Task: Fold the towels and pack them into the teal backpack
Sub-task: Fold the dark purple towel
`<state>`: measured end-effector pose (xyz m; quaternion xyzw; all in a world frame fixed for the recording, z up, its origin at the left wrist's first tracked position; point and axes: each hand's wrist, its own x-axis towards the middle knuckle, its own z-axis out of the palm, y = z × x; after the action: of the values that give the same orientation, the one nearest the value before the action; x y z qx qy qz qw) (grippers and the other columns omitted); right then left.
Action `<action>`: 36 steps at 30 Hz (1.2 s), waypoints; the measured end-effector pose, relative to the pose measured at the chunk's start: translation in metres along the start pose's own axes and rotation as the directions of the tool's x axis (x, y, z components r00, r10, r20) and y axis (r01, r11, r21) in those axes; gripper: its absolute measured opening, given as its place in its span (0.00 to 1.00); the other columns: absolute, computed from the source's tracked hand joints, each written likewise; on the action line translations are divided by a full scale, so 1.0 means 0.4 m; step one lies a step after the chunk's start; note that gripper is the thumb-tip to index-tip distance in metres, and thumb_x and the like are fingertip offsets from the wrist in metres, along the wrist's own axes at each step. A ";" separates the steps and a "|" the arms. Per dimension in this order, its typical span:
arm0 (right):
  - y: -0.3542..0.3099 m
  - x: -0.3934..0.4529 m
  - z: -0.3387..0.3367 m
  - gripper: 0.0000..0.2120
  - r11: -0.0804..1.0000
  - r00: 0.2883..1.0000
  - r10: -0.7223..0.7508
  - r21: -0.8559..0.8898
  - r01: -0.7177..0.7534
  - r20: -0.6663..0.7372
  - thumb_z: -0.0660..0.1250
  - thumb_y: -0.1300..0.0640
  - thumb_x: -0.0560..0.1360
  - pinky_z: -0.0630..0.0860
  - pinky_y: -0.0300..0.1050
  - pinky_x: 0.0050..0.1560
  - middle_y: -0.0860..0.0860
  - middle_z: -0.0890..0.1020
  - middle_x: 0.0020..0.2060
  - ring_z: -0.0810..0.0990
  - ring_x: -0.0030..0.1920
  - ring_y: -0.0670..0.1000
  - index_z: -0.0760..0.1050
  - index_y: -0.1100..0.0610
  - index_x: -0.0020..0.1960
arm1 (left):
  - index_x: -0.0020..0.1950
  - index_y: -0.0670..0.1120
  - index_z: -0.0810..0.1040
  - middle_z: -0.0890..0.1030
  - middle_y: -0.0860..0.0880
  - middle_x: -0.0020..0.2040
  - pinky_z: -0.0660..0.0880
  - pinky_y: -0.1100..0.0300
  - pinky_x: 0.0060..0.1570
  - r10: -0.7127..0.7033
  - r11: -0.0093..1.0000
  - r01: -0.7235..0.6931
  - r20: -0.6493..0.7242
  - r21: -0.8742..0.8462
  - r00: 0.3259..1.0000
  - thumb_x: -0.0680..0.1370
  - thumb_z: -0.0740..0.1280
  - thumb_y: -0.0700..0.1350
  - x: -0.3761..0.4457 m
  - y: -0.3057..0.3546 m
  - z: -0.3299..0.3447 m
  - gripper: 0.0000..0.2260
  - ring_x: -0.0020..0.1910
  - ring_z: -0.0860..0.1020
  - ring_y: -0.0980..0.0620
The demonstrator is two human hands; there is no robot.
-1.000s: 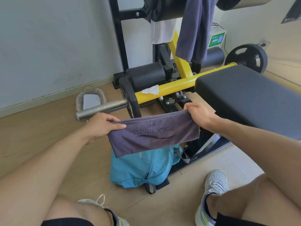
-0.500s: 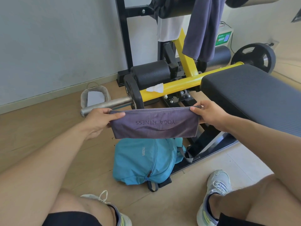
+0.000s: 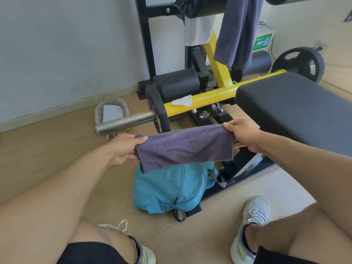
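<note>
Two hands, left hand and right hand, fingers pinching opposite ends of the folded purple microfibre towel stretched just above the closed teal fabric backpack on the floor: folding step, probably another halving next, then unzipping.

1. We see the folded purple towel stretched above the teal backpack, covering its upper end from above.
2. Left of the backpack, the wooden floor lies open.
3. The weight plate and steel bar sleeve block the far side.
4. The padded bench and its black base frame close off the right.
</note>
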<state>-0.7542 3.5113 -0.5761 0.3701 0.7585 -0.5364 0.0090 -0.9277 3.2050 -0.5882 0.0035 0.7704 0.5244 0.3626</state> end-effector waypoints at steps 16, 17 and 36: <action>-0.090 -0.119 0.211 0.08 0.963 0.970 -0.241 -0.124 0.240 0.000 0.66 0.51 0.81 0.86 0.53 0.41 0.54 0.86 0.37 0.86 0.29 0.54 0.77 0.56 0.50 | 0.56 0.37 0.82 0.85 0.43 0.43 0.83 0.58 0.31 0.186 0.972 -0.193 0.064 0.133 0.980 0.86 0.60 0.44 -0.120 0.072 0.207 0.13 0.39 0.83 0.51; -0.095 -0.125 0.219 0.08 0.962 0.967 -0.253 -0.110 0.252 0.000 0.67 0.52 0.81 0.86 0.53 0.41 0.54 0.86 0.37 0.86 0.29 0.54 0.77 0.57 0.50 | 0.55 0.37 0.82 0.85 0.41 0.44 0.83 0.57 0.32 0.185 0.973 -0.194 0.079 0.127 0.980 0.86 0.60 0.43 -0.125 0.073 0.213 0.13 0.40 0.84 0.50; -0.095 -0.160 0.229 0.22 0.882 0.925 -0.371 -0.281 0.379 0.084 0.80 0.46 0.67 0.79 0.42 0.45 0.44 0.82 0.46 0.81 0.46 0.44 0.78 0.50 0.58 | 0.57 0.35 0.81 0.86 0.36 0.52 0.84 0.50 0.48 0.078 0.995 -0.062 0.233 -0.074 0.969 0.82 0.54 0.41 -0.170 0.099 0.218 0.17 0.45 0.83 0.42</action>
<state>-0.7646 3.3951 -0.5581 0.2037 0.8861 -0.4152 -0.0299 -0.8436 3.2668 -0.5348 0.0809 0.7038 0.5578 0.4324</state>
